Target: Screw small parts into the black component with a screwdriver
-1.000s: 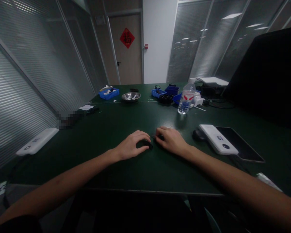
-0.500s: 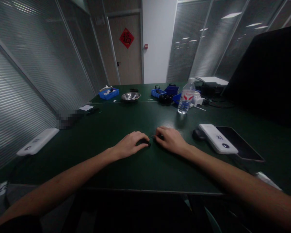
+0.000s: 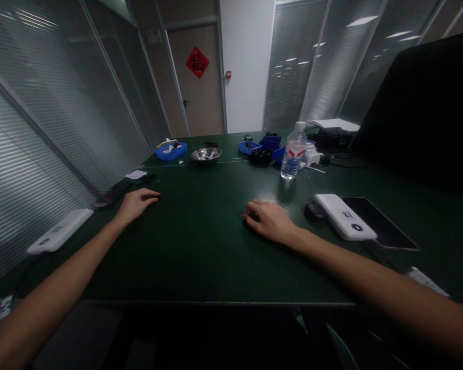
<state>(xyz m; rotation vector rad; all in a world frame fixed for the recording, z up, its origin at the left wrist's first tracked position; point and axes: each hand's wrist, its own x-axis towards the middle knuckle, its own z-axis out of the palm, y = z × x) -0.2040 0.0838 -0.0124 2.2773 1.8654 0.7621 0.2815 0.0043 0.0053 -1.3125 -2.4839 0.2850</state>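
My left hand (image 3: 138, 202) is over the left part of the green table, thumb and fingers closed in a pinch. A small black piece (image 3: 159, 196) shows at its fingertips, too small to name. My right hand (image 3: 269, 221) rests on the table near the middle with its fingers curled together. From its fingertips a thin, shiny metal piece (image 3: 241, 216) sticks out to the left; the rest of it is hidden by the fingers.
A clear water bottle (image 3: 294, 151) stands beyond my right hand. At right lie a white power bank (image 3: 345, 217), a black mouse (image 3: 314, 210) and a dark tablet (image 3: 386, 226). Farther back are a metal bowl (image 3: 206, 156) and blue baskets (image 3: 172, 152). Another white power bank (image 3: 59, 232) lies left.
My left hand has moved away from my right hand, to the left and farther back, with the small black piece. My right hand has stayed in place.
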